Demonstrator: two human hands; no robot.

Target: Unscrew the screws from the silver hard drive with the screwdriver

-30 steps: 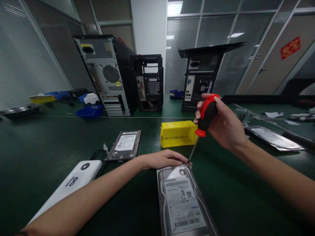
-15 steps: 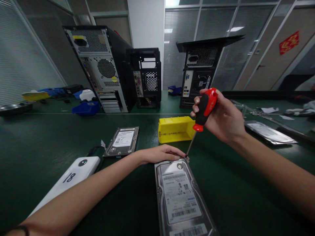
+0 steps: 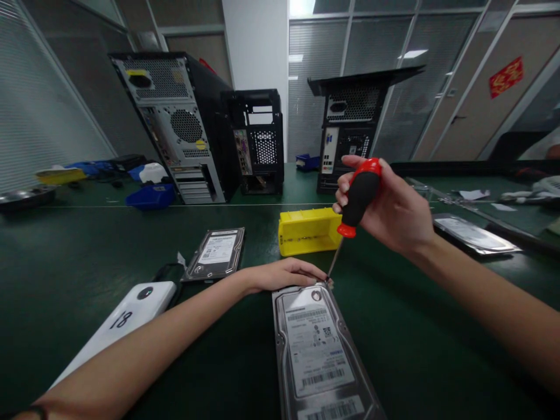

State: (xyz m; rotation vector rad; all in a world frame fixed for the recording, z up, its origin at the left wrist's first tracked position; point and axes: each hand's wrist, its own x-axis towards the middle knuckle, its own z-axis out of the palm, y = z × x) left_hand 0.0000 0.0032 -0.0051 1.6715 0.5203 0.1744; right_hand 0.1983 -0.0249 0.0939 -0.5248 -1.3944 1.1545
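A silver hard drive with a white label lies nearest me on the green table. My left hand is laid over its far end, fingers closed along that edge. In my right hand is a red and black screwdriver, gripped round the handle. Its shaft slants down to the drive's far right corner, beside my left fingertips. What the tip touches there is too small to make out. Just beyond the hands, a yellow bin lies with its opening toward me, small bits inside.
A second hard drive lies left of centre, a third at the right. A white device marked 18 is by my left forearm. Computer cases stand behind, with a blue bin in front.
The screwdriver handle has turned in my right hand, its red marking now out of sight. The camera view has shifted slightly. My left hand keeps its place on the drive.
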